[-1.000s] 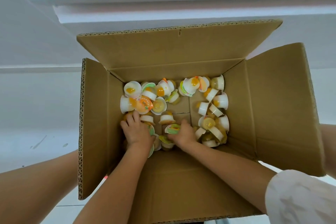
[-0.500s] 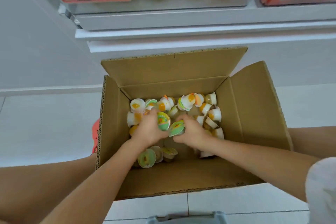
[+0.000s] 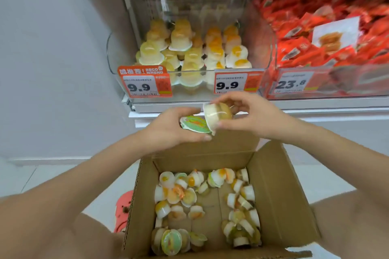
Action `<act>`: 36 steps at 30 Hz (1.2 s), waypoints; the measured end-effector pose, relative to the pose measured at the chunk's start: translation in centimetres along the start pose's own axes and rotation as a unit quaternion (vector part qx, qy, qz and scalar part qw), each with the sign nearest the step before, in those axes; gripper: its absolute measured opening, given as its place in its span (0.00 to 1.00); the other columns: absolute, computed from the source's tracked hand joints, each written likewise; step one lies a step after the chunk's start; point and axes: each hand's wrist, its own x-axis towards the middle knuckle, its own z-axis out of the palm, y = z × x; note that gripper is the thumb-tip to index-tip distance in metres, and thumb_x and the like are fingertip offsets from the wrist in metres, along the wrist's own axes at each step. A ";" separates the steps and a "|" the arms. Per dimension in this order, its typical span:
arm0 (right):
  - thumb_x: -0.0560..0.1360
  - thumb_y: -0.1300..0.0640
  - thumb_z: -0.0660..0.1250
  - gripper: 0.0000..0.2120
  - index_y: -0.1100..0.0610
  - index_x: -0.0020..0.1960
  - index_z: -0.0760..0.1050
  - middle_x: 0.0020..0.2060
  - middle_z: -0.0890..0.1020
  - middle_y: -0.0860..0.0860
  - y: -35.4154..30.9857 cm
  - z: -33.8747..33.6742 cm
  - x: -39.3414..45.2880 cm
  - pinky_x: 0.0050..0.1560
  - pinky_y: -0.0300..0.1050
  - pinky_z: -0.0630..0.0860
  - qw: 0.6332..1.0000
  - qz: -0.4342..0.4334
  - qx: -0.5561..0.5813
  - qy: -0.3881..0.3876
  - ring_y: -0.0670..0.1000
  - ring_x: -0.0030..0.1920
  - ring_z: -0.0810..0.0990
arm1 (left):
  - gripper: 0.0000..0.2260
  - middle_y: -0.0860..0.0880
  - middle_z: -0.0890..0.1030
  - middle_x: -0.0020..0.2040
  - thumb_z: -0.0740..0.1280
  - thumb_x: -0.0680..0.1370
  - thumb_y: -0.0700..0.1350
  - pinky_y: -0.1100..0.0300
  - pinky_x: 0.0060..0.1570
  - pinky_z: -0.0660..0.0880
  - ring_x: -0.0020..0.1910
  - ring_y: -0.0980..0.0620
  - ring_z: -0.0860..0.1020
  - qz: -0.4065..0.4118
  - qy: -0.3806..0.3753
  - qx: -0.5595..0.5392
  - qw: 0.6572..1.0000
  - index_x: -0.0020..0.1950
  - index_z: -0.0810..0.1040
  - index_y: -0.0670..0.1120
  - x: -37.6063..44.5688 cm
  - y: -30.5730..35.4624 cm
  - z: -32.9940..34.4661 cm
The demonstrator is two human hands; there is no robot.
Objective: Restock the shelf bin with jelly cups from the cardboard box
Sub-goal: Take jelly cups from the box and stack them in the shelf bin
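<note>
My left hand (image 3: 168,130) grips a jelly cup with a green and orange lid (image 3: 194,124), held just below the shelf. My right hand (image 3: 252,115) pinches a second jelly cup (image 3: 216,114), tipped on its side and touching the first. Both hands hover above the far flap of the open cardboard box (image 3: 280,195) on the floor, which holds several loose jelly cups (image 3: 185,191). Straight ahead, the clear shelf bin (image 3: 261,48) contains stacked jelly cups (image 3: 189,48) behind two 9.9 price tags (image 3: 145,85).
A neighbouring bin of red snack packets (image 3: 328,44) with a 23.8 tag sits to the right. The white shelf edge (image 3: 315,106) runs behind my hands. A grey wall (image 3: 52,59) stands on the left. A red shoe (image 3: 124,208) shows beside the box.
Both hands rose out of the box, each carrying a jelly cup, up to the shelf front. My view tilted upward, bringing the bins into sight.
</note>
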 end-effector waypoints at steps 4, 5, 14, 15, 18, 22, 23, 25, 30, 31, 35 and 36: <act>0.69 0.55 0.74 0.21 0.53 0.61 0.75 0.53 0.81 0.52 -2.3 -0.8 0.8 0.54 0.43 0.76 0.998 -0.012 0.053 0.030 0.56 0.51 0.79 | 0.39 0.59 0.80 0.56 0.82 0.58 0.49 0.70 0.51 0.74 0.52 0.64 0.78 0.066 0.119 -0.078 0.988 0.67 0.73 0.50 -0.9 2.3 0.2; 0.68 0.56 0.74 0.21 0.53 0.60 0.74 0.51 0.81 0.50 -2.4 -0.7 0.8 0.53 0.39 0.76 0.997 -0.014 0.072 0.036 0.52 0.49 0.80 | 0.39 0.59 0.80 0.54 0.81 0.56 0.51 0.69 0.50 0.74 0.51 0.65 0.78 0.077 0.139 -0.087 0.983 0.66 0.74 0.50 -1.1 2.4 0.5; 0.63 0.57 0.72 0.19 0.52 0.54 0.78 0.47 0.85 0.51 -2.1 0.0 1.1 0.45 0.36 0.79 0.979 -0.004 0.203 0.021 0.45 0.47 0.84 | 0.38 0.61 0.81 0.55 0.79 0.60 0.53 0.65 0.58 0.74 0.55 0.66 0.77 0.088 0.205 -0.071 0.972 0.68 0.73 0.51 -0.9 2.1 1.3; 0.64 0.57 0.72 0.19 0.52 0.55 0.78 0.46 0.86 0.52 -2.0 0.2 1.0 0.43 0.37 0.80 0.975 0.004 0.223 0.019 0.47 0.46 0.84 | 0.39 0.60 0.80 0.56 0.79 0.60 0.53 0.64 0.58 0.74 0.56 0.65 0.77 0.089 0.209 -0.069 0.971 0.69 0.72 0.50 -1.0 2.1 1.5; 0.65 0.58 0.72 0.19 0.53 0.56 0.78 0.46 0.86 0.55 -1.9 0.4 0.9 0.43 0.38 0.80 0.970 0.012 0.243 0.018 0.50 0.46 0.85 | 0.39 0.61 0.79 0.54 0.79 0.61 0.53 0.67 0.56 0.74 0.54 0.66 0.76 0.093 0.224 -0.044 0.969 0.71 0.71 0.50 -1.2 2.1 1.6; 0.66 0.56 0.71 0.19 0.53 0.56 0.78 0.45 0.85 0.61 -2.0 1.0 1.0 0.41 0.40 0.81 0.968 0.022 0.248 0.023 0.52 0.44 0.85 | 0.35 0.60 0.80 0.52 0.79 0.64 0.50 0.71 0.52 0.74 0.52 0.66 0.77 0.100 0.244 -0.018 0.965 0.69 0.72 0.51 -1.4 1.8 1.7; 0.66 0.56 0.71 0.18 0.53 0.56 0.78 0.44 0.85 0.61 -2.0 1.2 1.0 0.40 0.39 0.81 0.967 0.028 0.251 0.029 0.52 0.43 0.85 | 0.34 0.59 0.81 0.52 0.78 0.64 0.49 0.73 0.50 0.73 0.51 0.66 0.77 0.097 0.249 -0.016 0.964 0.68 0.73 0.51 -1.5 1.8 1.9; 0.68 0.58 0.71 0.17 0.55 0.58 0.78 0.43 0.85 0.59 -2.1 1.7 1.0 0.38 0.39 0.80 0.968 0.035 0.247 0.038 0.51 0.41 0.85 | 0.32 0.59 0.81 0.50 0.78 0.64 0.50 0.76 0.47 0.72 0.49 0.66 0.77 0.091 0.258 -0.012 0.962 0.67 0.74 0.51 -1.6 1.8 2.1; 0.65 0.52 0.72 0.23 0.55 0.60 0.77 0.41 0.86 0.55 -2.7 1.9 1.3 0.42 0.39 0.80 0.975 0.032 0.215 0.036 0.48 0.42 0.85 | 0.27 0.62 0.81 0.45 0.78 0.64 0.50 0.76 0.44 0.71 0.47 0.67 0.77 0.090 0.270 -0.016 0.959 0.62 0.76 0.54 -1.6 2.0 1.9; 0.63 0.51 0.73 0.24 0.53 0.59 0.76 0.41 0.86 0.53 -2.9 1.9 1.4 0.44 0.38 0.80 0.979 0.031 0.198 0.026 0.48 0.43 0.85 | 0.28 0.61 0.81 0.46 0.78 0.64 0.49 0.76 0.44 0.72 0.47 0.66 0.77 0.090 0.272 -0.010 0.958 0.63 0.76 0.54 -1.6 2.0 1.7; 0.64 0.59 0.78 0.22 0.51 0.56 0.77 0.41 0.86 0.51 -3.9 2.0 2.1 0.49 0.42 0.80 0.990 0.029 0.134 0.037 0.48 0.45 0.85 | 0.31 0.55 0.81 0.53 0.76 0.65 0.48 0.60 0.53 0.75 0.53 0.56 0.77 0.094 0.286 0.030 0.953 0.67 0.74 0.51 -1.4 2.2 1.0; 0.65 0.60 0.78 0.22 0.52 0.56 0.77 0.42 0.86 0.51 -4.3 2.0 2.2 0.49 0.42 0.80 0.991 0.027 0.125 0.045 0.48 0.45 0.84 | 0.32 0.54 0.80 0.55 0.75 0.65 0.51 0.57 0.55 0.75 0.56 0.54 0.76 0.096 0.285 0.043 0.953 0.68 0.72 0.51 -1.3 2.3 0.8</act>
